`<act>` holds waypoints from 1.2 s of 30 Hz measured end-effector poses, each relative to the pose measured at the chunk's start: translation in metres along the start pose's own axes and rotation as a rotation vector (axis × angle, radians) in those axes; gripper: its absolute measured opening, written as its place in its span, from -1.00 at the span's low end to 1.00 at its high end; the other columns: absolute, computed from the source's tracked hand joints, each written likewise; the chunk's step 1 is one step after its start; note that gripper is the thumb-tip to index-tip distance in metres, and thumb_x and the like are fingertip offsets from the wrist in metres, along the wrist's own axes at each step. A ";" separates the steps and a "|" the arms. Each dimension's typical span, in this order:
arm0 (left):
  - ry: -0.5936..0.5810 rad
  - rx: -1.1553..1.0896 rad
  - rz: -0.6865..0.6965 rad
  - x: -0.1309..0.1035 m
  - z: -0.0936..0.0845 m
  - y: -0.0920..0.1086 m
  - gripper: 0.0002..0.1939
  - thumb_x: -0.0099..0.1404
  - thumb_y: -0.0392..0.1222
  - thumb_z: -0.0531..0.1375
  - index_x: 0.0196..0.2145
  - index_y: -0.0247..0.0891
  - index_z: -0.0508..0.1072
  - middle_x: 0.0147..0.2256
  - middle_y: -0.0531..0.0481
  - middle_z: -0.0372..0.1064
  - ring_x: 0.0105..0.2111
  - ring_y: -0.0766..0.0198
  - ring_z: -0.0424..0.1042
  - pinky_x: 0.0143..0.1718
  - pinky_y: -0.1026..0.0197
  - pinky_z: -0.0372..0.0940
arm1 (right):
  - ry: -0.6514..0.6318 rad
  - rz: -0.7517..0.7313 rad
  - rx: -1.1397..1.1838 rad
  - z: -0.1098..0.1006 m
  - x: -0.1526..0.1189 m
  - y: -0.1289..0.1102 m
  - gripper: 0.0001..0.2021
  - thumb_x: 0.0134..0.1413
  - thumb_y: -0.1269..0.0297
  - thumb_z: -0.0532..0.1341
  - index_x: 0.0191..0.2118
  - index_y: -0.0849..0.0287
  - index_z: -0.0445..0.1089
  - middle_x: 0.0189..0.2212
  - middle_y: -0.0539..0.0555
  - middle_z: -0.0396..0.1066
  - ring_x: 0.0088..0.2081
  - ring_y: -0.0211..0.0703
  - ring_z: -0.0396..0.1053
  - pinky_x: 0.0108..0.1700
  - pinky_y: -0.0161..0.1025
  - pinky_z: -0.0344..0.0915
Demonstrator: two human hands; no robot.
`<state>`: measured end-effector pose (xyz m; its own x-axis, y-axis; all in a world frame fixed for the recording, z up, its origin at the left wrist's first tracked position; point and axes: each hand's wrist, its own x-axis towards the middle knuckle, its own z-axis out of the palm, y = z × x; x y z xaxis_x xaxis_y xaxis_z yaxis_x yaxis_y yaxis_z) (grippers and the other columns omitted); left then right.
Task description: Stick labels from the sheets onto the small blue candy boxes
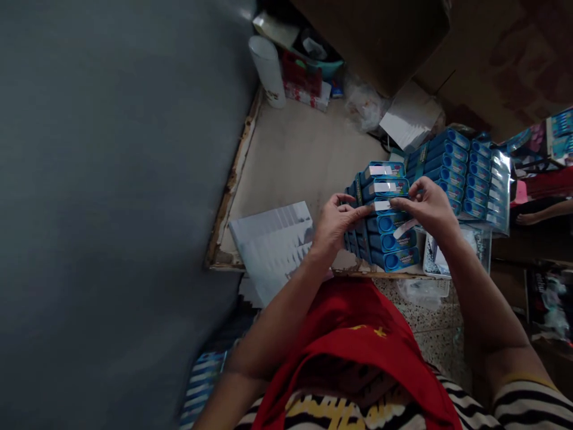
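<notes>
Six stacked blue boxes (392, 223); left hand (335, 224) and right hand (430, 206) touch one label (382, 205).

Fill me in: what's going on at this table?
A person's bare left hand and right hand press a small white rectangular strip onto the third-farthest end in a row of long blue boxes. The two farther ends wear similar strips; the nearest two have none. A loose, pale strip hangs below the right hand.
</notes>
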<state>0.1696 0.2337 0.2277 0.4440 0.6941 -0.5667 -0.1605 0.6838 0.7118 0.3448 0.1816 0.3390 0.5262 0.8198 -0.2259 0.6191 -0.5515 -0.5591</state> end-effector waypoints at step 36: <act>-0.369 0.550 0.278 -0.056 -0.015 0.048 -0.61 0.26 0.14 0.32 -0.52 -0.19 0.40 -0.60 0.11 0.17 -0.56 0.35 0.11 -0.53 0.27 0.04 | 0.002 -0.049 0.412 0.006 -0.047 0.002 -0.66 -0.14 0.17 0.43 -0.30 0.05 0.27 -0.43 -0.07 0.49 -0.38 -0.18 0.47 -0.27 -0.18 0.38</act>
<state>0.1234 0.2309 0.2874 0.7358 0.6384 -0.2258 0.1134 0.2126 0.9705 0.3177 0.1424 0.3440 0.5036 0.8428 -0.1899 0.3582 -0.4037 -0.8418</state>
